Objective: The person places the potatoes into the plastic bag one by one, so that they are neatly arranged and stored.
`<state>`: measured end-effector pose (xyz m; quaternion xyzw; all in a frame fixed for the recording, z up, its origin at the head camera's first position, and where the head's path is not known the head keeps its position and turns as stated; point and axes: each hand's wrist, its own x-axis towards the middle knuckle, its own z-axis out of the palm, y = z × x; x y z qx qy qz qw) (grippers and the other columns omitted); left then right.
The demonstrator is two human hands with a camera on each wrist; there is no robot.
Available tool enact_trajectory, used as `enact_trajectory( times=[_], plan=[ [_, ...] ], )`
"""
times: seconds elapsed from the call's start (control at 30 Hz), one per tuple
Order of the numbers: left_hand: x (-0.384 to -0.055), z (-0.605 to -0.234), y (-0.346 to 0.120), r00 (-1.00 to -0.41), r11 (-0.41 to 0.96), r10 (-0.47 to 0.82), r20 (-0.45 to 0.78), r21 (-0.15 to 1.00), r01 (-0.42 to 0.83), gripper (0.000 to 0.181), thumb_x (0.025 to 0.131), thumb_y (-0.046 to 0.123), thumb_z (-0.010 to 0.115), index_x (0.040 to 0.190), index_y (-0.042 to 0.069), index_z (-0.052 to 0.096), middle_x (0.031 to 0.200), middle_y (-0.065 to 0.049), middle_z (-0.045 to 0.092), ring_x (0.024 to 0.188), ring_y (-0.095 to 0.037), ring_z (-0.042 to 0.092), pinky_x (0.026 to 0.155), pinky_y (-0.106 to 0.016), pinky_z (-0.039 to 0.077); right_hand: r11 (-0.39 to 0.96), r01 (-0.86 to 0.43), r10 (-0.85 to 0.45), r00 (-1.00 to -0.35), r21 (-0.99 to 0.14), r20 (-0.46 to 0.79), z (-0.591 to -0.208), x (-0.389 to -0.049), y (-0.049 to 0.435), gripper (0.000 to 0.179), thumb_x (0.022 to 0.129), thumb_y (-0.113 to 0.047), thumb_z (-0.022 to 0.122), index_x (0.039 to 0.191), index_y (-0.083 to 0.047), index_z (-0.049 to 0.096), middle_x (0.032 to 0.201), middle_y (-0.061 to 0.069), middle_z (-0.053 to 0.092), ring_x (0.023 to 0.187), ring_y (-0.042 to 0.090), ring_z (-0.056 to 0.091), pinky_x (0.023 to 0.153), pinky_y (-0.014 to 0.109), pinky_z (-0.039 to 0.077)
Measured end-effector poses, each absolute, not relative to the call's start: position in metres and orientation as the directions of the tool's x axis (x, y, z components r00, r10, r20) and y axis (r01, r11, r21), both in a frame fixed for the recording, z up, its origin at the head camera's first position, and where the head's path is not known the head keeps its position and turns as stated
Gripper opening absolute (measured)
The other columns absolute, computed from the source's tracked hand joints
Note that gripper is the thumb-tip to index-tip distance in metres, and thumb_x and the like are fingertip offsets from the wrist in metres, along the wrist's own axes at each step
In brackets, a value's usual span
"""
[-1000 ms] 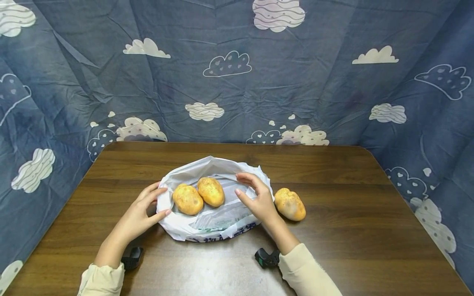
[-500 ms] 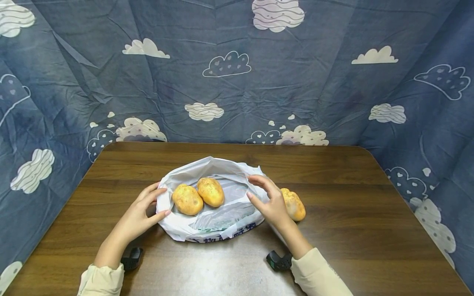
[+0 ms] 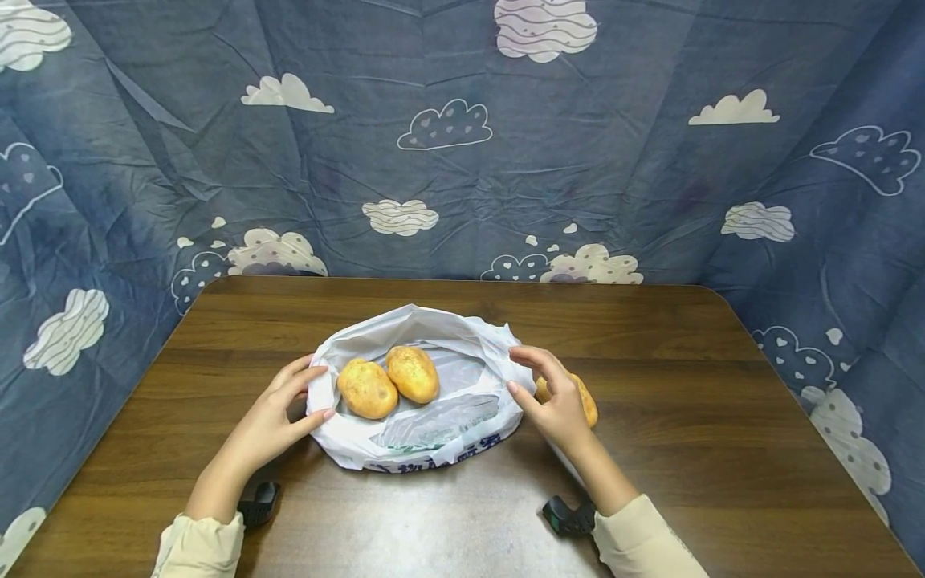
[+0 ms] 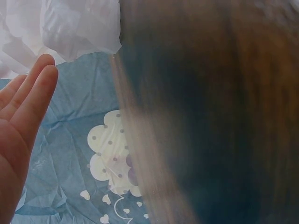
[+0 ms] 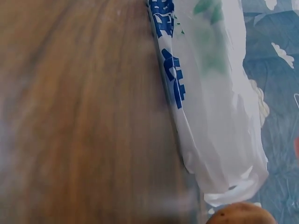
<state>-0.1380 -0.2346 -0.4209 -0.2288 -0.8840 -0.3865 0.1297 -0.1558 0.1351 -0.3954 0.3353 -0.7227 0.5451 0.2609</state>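
White bag [image 3: 448,413] with blue lettering [image 5: 177,88]; golden-yellow potatoes [image 3: 367,389] inside it, brown wood-grain tabletop [image 3: 686,401] beneath it, grey-blue, white-clouded cloth [image 3: 592,160] behind it.

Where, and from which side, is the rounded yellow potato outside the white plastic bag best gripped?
Likely across its middle, from above right: this rounded yellow potato sits on the brown wooden table, with the white plastic bag close on its left.
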Motion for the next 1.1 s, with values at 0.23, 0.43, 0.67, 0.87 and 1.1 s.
enact_trajectory(
  times=[0.23, 0.43, 0.67, 0.87, 1.1],
  plan=[
    [-0.139, -0.423, -0.235, -0.86, 0.605, 0.301, 0.413, 0.614, 0.507, 0.056, 0.072, 0.004, 0.074, 0.121, -0.005, 0.049, 0.13, -0.02, 0.037, 0.1, -0.029, 0.052, 0.087, -0.013, 0.043, 0.208, -0.772, -0.193, -0.635, -0.601, 0.748, -0.395, -0.152, 0.146, 0.04, 0.065, 0.019, 0.061, 0.104, 0.018, 0.052, 0.099, 0.03, 0.056, 0.093, 0.035, 0.054, 0.09, 0.026, 0.044],
    [-0.139, -0.423, -0.235, -0.86, 0.613, 0.301, 0.413, 0.607, 0.506, 0.056, 0.072, 0.005, 0.074, 0.121, -0.005, 0.049, 0.13, -0.02, 0.037, 0.1, -0.029, 0.052, 0.086, -0.017, 0.045, 0.225, -0.769, -0.193, -0.637, -0.598, 0.747, -0.395, -0.149, 0.158, 0.039, 0.065, 0.019, 0.061, 0.104, 0.018, 0.052, 0.1, 0.03, 0.055, 0.097, 0.029, 0.054, 0.091, 0.027, 0.044],
    [-0.138, -0.423, -0.234, -0.861, 0.609, 0.305, 0.407, 0.612, 0.504, 0.055, 0.073, 0.005, 0.074, 0.121, -0.005, 0.049, 0.13, -0.021, 0.037, 0.101, -0.03, 0.051, 0.083, -0.039, 0.047, 0.273, -0.748, -0.188, -0.658, -0.605, 0.729, -0.398, -0.146, 0.175, 0.042, 0.065, 0.018, 0.062, 0.105, 0.016, 0.053, 0.101, 0.028, 0.056, 0.1, 0.026, 0.053, 0.092, 0.027, 0.042],
    [-0.139, -0.424, -0.235, -0.861, 0.605, 0.302, 0.409, 0.616, 0.505, 0.055, 0.072, 0.003, 0.074, 0.121, -0.005, 0.049, 0.13, -0.021, 0.037, 0.102, -0.029, 0.051, 0.083, -0.038, 0.047, 0.291, -0.749, -0.192, -0.655, -0.595, 0.731, -0.402, -0.145, 0.189, 0.041, 0.067, 0.017, 0.062, 0.106, 0.017, 0.051, 0.101, 0.03, 0.054, 0.1, 0.027, 0.053, 0.09, 0.031, 0.044],
    [-0.139, -0.423, -0.234, -0.864, 0.605, 0.301, 0.405, 0.619, 0.501, 0.055, 0.073, 0.005, 0.073, 0.121, -0.005, 0.049, 0.13, -0.02, 0.037, 0.1, -0.03, 0.052, 0.083, -0.04, 0.047, 0.363, -0.729, -0.196, -0.669, -0.581, 0.717, -0.411, -0.146, 0.202, 0.044, 0.065, 0.016, 0.064, 0.107, 0.015, 0.052, 0.101, 0.03, 0.055, 0.098, 0.029, 0.053, 0.091, 0.026, 0.042]
  ],
)
